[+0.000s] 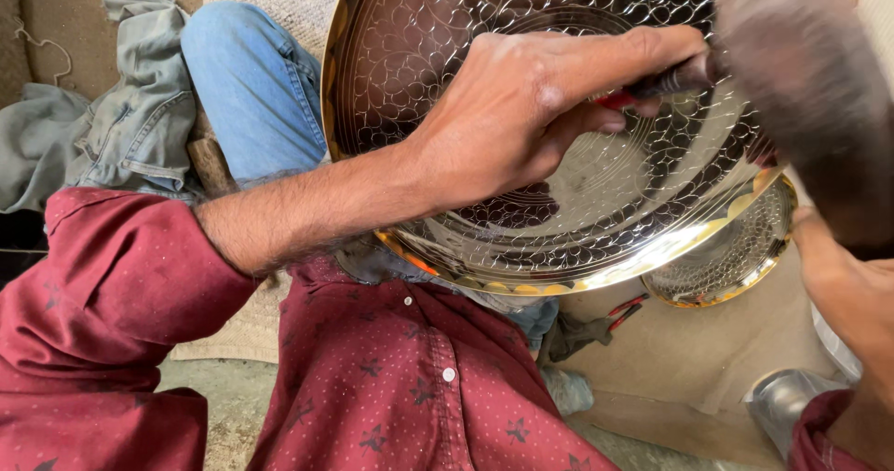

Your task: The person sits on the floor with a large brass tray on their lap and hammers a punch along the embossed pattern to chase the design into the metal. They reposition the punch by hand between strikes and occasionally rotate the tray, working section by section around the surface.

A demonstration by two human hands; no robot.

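A large shiny engraved metal tray (419,24) with a scalloped golden rim leans on my lap, covered in petal patterns. My left hand (531,108) reaches across its face and grips a thin dark punch with a red band (652,87), tip pressed to the tray. My right hand (847,294) is at the right edge and holds a blurred dark wooden mallet (801,70) raised over the punch's end.
A smaller engraved metal dish (736,261) lies on the floor under the tray's right rim. Red-handled pliers (624,311) lie beside it. A grey garment (102,126) is piled at the left next to my blue-jeaned knee (251,80). A shiny metal object (792,401) is at lower right.
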